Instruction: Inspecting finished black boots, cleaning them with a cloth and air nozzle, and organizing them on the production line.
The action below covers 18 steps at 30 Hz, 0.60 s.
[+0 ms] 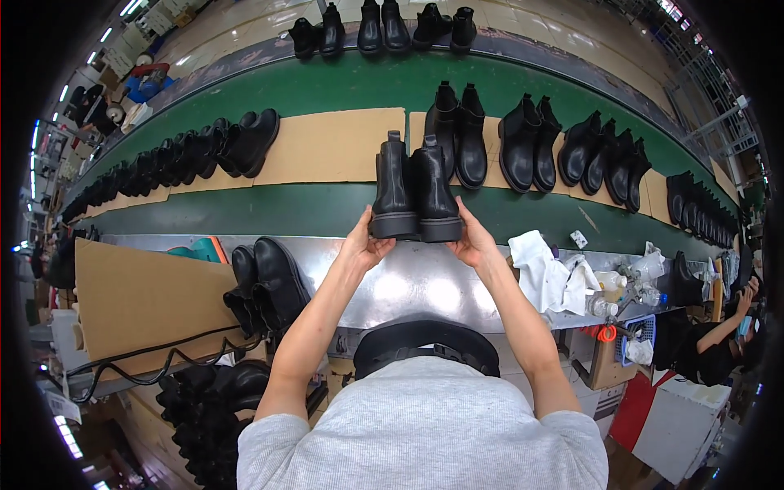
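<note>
A pair of black ankle boots is held side by side in front of me, heels toward me and pull tabs up. My left hand [366, 241] grips the left boot [393, 192] low at its sole, from the outer side. Around the sole of the right boot [435, 196], my right hand [474, 237] closes from the other side. Both boots are at the near edge of the green conveyor belt [318, 208], above the shiny metal bench [392, 286]. Their toes are hidden behind the shafts.
Cardboard sheets [335, 147] on the belt carry rows of black boots [523, 143] right and left. A black pair [273, 282] stands by a cardboard panel [147, 286] at left. White cloths [543, 273] and bottles [604, 306] lie right. A co-worker [710, 343] is far right.
</note>
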Each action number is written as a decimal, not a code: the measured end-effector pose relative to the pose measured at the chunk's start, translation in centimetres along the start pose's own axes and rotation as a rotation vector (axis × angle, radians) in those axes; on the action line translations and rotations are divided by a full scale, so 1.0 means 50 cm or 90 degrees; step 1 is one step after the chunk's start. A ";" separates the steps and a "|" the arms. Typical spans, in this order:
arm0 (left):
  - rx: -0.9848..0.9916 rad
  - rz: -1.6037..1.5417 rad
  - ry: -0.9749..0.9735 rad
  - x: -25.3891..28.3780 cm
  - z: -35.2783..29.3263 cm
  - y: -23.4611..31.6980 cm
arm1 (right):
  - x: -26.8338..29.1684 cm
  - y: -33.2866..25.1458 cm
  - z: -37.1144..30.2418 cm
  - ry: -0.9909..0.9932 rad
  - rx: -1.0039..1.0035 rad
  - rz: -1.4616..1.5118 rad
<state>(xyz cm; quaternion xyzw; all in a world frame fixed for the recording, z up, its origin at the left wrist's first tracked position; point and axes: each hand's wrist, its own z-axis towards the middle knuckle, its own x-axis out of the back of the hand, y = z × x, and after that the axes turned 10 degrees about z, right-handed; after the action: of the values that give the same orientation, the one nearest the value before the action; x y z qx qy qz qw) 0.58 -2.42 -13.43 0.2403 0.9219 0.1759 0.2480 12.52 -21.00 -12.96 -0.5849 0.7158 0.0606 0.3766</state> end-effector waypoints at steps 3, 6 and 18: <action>-0.036 0.038 -0.021 0.012 -0.002 -0.016 | 0.015 0.007 0.007 -0.017 -0.006 0.018; -0.074 0.073 -0.094 0.094 0.022 -0.063 | 0.067 0.026 0.003 -0.111 -0.035 -0.089; -0.148 1.039 0.250 0.030 0.053 -0.072 | 0.066 0.063 0.080 0.002 0.150 -1.063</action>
<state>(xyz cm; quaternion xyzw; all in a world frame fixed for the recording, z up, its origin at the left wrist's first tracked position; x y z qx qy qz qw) -0.44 -4.05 -17.75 0.7685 0.4621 0.4317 -0.0981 11.50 -20.54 -18.93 -0.8789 0.0506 -0.3137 0.3557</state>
